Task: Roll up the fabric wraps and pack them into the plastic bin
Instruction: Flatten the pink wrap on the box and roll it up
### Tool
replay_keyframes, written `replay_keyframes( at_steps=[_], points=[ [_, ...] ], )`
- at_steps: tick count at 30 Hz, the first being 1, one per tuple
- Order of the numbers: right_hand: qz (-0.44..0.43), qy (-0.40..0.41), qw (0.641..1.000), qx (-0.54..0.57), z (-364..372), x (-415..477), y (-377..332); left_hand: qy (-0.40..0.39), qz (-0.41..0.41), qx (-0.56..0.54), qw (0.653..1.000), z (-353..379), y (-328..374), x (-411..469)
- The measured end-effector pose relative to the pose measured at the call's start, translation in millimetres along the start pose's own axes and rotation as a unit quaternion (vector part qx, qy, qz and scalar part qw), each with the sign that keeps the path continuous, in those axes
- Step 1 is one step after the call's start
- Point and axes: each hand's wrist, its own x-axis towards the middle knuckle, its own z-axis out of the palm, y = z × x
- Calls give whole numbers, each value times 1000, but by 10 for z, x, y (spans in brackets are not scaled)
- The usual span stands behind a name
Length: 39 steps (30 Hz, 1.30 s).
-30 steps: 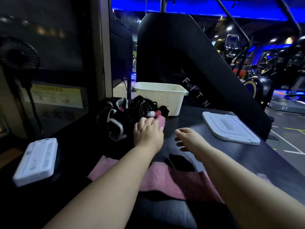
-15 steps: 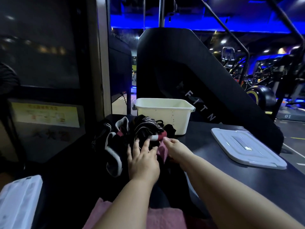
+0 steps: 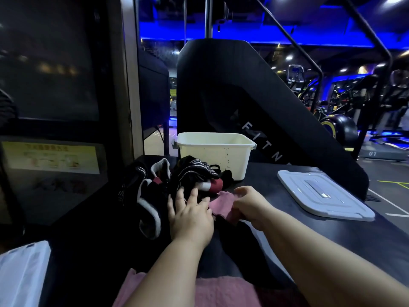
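My right hand point(image 3: 250, 206) is pinching the pink wrap point(image 3: 222, 203) by its end, left hand point(image 3: 190, 218) pressing flat on the pile point(image 3: 192, 171) beside it; bin point(image 3: 212, 160) sitting just beyond

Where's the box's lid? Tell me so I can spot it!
Find the black counter. The cream plastic bin stands at its far edge; right of that, the lid lies flat, alone. It is pale and rectangular, unlike the dark heap of fabric wraps near the bin.
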Motion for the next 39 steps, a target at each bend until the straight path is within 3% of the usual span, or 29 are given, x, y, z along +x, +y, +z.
replay_keyframes(
  at_steps=[7,11,16,20,23,31,39],
  points=[
    [0,-52,996,-66,-137,-190,52,29,1,-18,999,-46,34,-40],
    [-16,-32,993,-115,-137,-342,102,176,57,-47,982,-93,93,-66],
    [-18,-5,997,-73,-156,-344,174,249,131,-28,959,-158,224,63],
    [-31,-6,998,-45,-190,-295,188,122,131,85,980,-291,258,316],
    [-39,-5,998,-38,-203,-259,202,50,105,88,989,-210,232,462],
    [-49,-45,998,-14,-216,-141,256,146,67,43,986,98,60,629],
    [-46,-50,998,-11,-282,-180,201,160,4,30,987,104,33,637]
  ],
)
